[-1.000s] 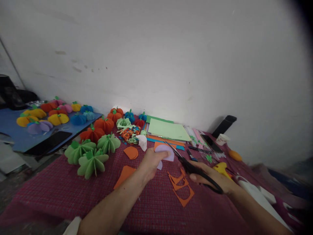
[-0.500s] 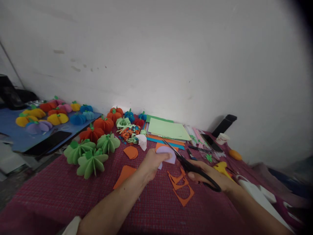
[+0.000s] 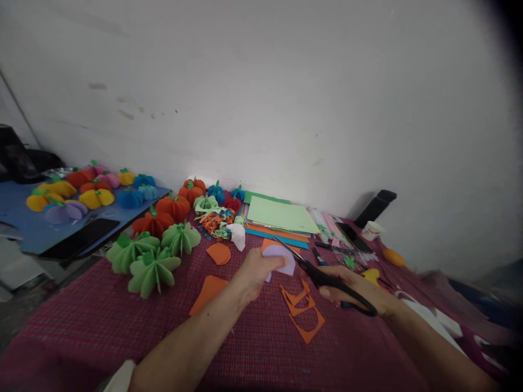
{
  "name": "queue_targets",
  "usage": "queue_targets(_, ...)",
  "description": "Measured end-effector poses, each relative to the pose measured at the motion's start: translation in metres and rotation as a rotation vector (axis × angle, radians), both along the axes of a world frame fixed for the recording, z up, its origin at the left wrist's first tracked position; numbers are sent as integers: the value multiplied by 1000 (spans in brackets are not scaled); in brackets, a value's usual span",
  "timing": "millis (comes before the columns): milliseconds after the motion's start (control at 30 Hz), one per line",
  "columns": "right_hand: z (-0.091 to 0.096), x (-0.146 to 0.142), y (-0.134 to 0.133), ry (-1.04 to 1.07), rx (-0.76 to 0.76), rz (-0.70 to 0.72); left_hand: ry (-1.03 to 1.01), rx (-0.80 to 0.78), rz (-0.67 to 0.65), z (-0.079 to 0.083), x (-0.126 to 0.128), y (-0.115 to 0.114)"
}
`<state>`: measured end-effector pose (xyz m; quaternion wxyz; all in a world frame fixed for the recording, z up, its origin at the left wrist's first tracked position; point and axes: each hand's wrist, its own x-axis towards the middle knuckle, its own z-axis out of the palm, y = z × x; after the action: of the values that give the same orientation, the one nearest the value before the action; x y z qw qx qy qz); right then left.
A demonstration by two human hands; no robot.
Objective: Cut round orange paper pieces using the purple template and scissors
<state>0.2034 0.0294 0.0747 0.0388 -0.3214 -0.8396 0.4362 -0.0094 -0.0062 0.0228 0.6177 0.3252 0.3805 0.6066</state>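
Note:
My left hand [image 3: 258,269] pinches a rounded lilac paper piece [image 3: 288,265] with an orange paper sheet [image 3: 269,243] behind it. Black-handled scissors [image 3: 327,279] sit in my right hand [image 3: 351,286], blades pointing up and left at the orange paper's edge. Whether the blades are cutting at this instant I cannot make out. Below the hands, on the cloth, lie orange cut-out scraps [image 3: 304,313]. Left of my left hand are rounded orange pieces [image 3: 219,253] and an orange sheet [image 3: 208,292], partly hidden by my forearm.
Green paper pumpkins [image 3: 154,271] and orange ones [image 3: 174,207] stand at left. A paper stack [image 3: 281,214] lies against the wall, beside shredded scraps [image 3: 216,222]. At right are a paper cup [image 3: 371,231], a black phone [image 3: 353,238] and a yellow tool [image 3: 371,275]. A blue table [image 3: 16,218] adjoins.
My right hand and the scissors have shifted slightly right. The lilac and orange paper in my left hand has moved a little to the right.

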Motion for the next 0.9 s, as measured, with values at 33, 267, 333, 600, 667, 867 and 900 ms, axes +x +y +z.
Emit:
queue_targets(33, 0, 1, 1, 2, -6, 10, -2, 7, -8, 0, 0, 0)
queue_targets(267, 8, 4, 4, -18, -19, 28, -6, 29, -44, -2, 0, -1)
queue_targets(333, 10, 4, 5, -19, -31, 29, -14, 36, -50, -2, 0, -1)
queue_targets(600, 10, 5, 7, -15, -25, 59, -39, -6, -57, 3, 0, -2)
queue_targets(667, 9, 5, 6, -18, -27, 52, -32, -3, -47, 4, 1, -3)
queue_targets(867, 12, 7, 3, -18, -48, 1, -14, 0, -65, 3, 1, -4)
queue_targets(900, 14, 7, 3, -27, -52, 4, -9, 6, -67, 2, 1, -4)
